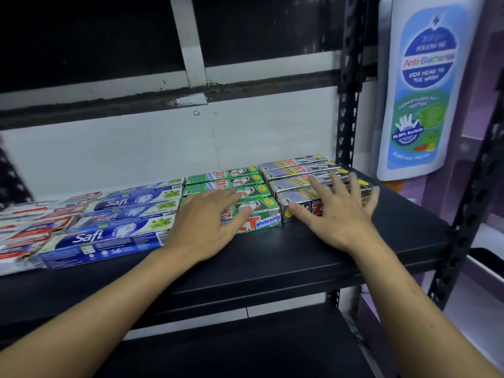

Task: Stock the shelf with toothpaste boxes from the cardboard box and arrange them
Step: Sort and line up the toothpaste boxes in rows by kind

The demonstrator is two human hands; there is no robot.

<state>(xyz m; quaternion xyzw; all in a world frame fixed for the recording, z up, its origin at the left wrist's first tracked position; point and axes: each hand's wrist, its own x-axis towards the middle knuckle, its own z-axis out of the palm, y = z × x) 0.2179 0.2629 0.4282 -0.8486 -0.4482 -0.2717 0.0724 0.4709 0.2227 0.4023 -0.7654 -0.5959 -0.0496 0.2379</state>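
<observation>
shelf [313,249]: pretty well stocked already; four groups of toothpaste boxes lying flat in rows, back to front
red and white boxes [30,230]: far left, a bit messy looking; blue Safi boxes [114,227] just beside them
green boxes [245,192]: middle; left hand [210,222] flat on top of the front ones, fingers spread, not gripping
silver boxes [300,178]: right end; right hand [335,211] splayed flat on them, also not clamped
cardboard box: not in view; can't tell if any stock is left
guess: loading mostly done; what's left looks like squaring up rows, front strip of shelf is bare
</observation>
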